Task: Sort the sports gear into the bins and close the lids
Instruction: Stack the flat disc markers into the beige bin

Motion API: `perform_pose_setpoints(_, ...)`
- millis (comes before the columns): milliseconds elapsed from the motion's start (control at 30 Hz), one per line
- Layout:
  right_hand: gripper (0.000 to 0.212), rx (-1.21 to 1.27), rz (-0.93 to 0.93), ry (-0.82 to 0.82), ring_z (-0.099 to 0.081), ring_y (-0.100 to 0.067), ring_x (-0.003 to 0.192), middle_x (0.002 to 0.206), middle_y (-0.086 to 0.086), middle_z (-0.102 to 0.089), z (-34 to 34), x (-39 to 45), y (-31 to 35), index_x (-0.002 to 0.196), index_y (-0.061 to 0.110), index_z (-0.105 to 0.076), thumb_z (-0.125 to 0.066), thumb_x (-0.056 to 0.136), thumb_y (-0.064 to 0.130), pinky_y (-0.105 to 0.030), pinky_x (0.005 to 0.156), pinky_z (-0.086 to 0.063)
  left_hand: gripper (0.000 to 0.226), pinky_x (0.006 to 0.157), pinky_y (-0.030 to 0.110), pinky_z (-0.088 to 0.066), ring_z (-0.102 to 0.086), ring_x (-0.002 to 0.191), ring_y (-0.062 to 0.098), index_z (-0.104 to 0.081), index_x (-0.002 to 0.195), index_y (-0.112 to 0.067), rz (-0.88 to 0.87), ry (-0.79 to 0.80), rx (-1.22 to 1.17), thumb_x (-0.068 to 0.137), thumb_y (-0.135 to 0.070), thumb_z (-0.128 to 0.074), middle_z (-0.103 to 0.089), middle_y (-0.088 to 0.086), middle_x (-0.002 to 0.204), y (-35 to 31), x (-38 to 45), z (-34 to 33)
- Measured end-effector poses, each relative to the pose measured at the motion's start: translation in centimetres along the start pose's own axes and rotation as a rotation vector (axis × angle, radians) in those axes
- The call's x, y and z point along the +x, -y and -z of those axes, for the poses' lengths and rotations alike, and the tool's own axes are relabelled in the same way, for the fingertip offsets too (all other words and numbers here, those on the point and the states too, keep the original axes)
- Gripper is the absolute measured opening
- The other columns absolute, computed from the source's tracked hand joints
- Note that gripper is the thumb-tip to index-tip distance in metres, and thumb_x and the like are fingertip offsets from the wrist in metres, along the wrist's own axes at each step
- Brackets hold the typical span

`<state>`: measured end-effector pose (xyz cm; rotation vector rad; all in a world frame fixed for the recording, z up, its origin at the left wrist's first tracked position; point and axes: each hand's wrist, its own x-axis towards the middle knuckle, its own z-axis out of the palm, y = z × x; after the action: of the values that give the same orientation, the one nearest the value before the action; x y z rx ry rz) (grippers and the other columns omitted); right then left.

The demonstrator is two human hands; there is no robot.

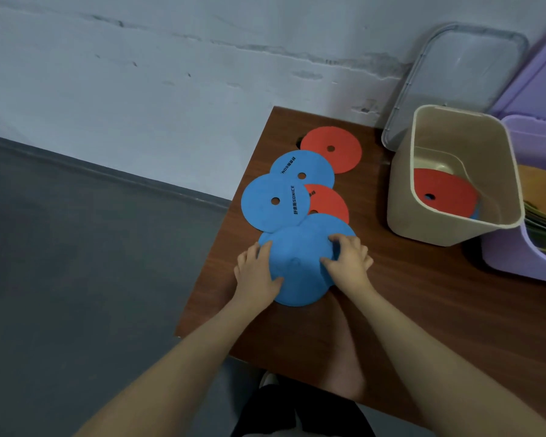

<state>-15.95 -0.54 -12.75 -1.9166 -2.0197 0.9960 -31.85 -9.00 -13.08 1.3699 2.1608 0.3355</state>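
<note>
Fingers (pixel 338 247) of both hands curl over the nearest blue disc (pixel 300 266), left hand (pixel 257 272) and right hand (pixel 349 263) pinching opposite edges; the beige bin (pixel 404 203) sits open up-right, closer to the right hand.

Both hands, the left hand (pixel 255 272) and the right hand (pixel 349 258), hold a blue disc (pixel 300 266) on the brown table (pixel 423 294), near a tan bin (pixel 454 175).

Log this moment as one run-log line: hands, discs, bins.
left hand + right hand: gripping near blue disc | table: blue and red discs remain | beige bin: open, red disc inside
</note>
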Motion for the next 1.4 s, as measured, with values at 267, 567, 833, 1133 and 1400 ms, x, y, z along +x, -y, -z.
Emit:
perform_pose_setpoints(267, 0.049, 0.230, 0.076, -0.024, -0.052, -0.018, 0.104, 0.104, 0.005, -0.046, 0.0, -1.5, -0.1, 0.124, 0.021, -0.048, -0.067, 0.080, 0.009, -0.042, 0.099, -0.037, 0.082, 0.103, 0.044, -0.026, -0.022, 0.132, 0.030, -0.017, 0.145, -0.022, -0.002, 0.016, 0.056, 0.079, -0.027, -0.065, -0.022, 0.006, 0.148, -0.2, 0.8, 0.5)
perform_pose_setpoints(567, 0.045, 0.422, 0.190, -0.127, -0.054, -0.004, 0.091, 0.102, 0.006, -0.060, 1.4, -3.5, 0.7, 0.120, 0.020, -0.058, -0.065, 0.080, 0.000, -0.008, 0.072, -0.043, 0.088, 0.107, 0.044, -0.022, -0.016, 0.136, 0.030, -0.008, 0.148, -0.024, -0.132, -0.003, 0.107, 0.081, -0.039, -0.064, -0.010, 0.004, 0.154, 0.0, 0.1, 1.1)
perform_pose_setpoints(833, 0.047, 0.412, 0.399, -0.145, -0.055, 0.007, 0.100, 0.104, 0.010, -0.064, 6.0, -4.6, 1.0, 0.112, 0.032, -0.062, -0.061, 0.082, -0.004, -0.006, 0.086, -0.039, 0.088, 0.113, 0.047, -0.009, 0.000, 0.143, 0.027, 0.005, 0.148, -0.031, -0.375, -0.089, 0.070, 0.087, -0.050, -0.054, 0.001, 0.000, 0.157, -3.1, 1.5, 3.7)
perform_pose_setpoints(1133, 0.029, 0.398, 0.359, -0.371, -0.059, -0.004, 0.096, 0.100, 0.007, -0.067, 9.6, -5.8, -0.7, 0.101, 0.016, -0.069, -0.065, 0.080, -0.003, -0.005, 0.082, -0.039, 0.070, 0.090, 0.036, -0.043, -0.049, 0.098, 0.022, -0.012, 0.149, -0.027, -0.583, -0.170, -0.123, 0.093, -0.026, -0.054, -0.045, 0.004, 0.109, -6.4, 0.3, 2.9)
perform_pose_setpoints(1400, 0.027, 0.429, 0.389, -0.534, -0.055, 0.002, 0.089, 0.095, 0.006, -0.065, 13.6, -5.2, -1.3, 0.102, 0.013, -0.068, -0.067, 0.080, -0.002, -0.004, 0.078, -0.039, 0.051, 0.078, 0.039, -0.048, -0.051, 0.087, 0.020, -0.039, 0.138, -0.024, -0.774, -0.360, -0.195, 0.090, -0.018, -0.056, -0.047, 0.003, 0.105, -11.1, 1.2, 4.3)
